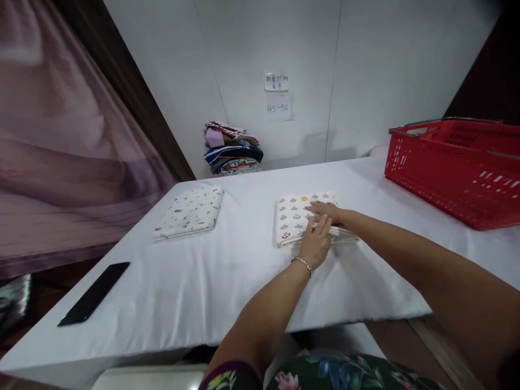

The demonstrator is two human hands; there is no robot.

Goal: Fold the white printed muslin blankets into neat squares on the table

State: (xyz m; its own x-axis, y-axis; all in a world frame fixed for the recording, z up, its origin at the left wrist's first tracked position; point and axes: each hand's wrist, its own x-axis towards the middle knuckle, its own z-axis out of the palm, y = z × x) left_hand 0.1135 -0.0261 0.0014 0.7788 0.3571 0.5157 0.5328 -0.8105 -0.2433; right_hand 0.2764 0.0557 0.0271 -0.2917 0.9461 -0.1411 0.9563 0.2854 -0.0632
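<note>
A folded white cloth (290, 216) with a pattern of grey, yellow, green and red motifs lies on the table, its layers showing along the front edge. My right hand (328, 211) rests on top toward its right side, palm down with fingers spread. Close by, my left hand (317, 242), with a bracelet at the wrist, touches the front part of the same cloth; its fingers are stretched and slightly apart, and its thumb is hard to see. To the left lies a second folded white cloth (190, 211) with small dark prints, untouched.
A white sheet covers the table (170, 292). A red plastic basket (455, 168) stands at the right. Folded fabrics are piled in a stack (233, 149) by the wall. A flat black object (95, 292) lies at the left edge, near a pinkish curtain (73, 141).
</note>
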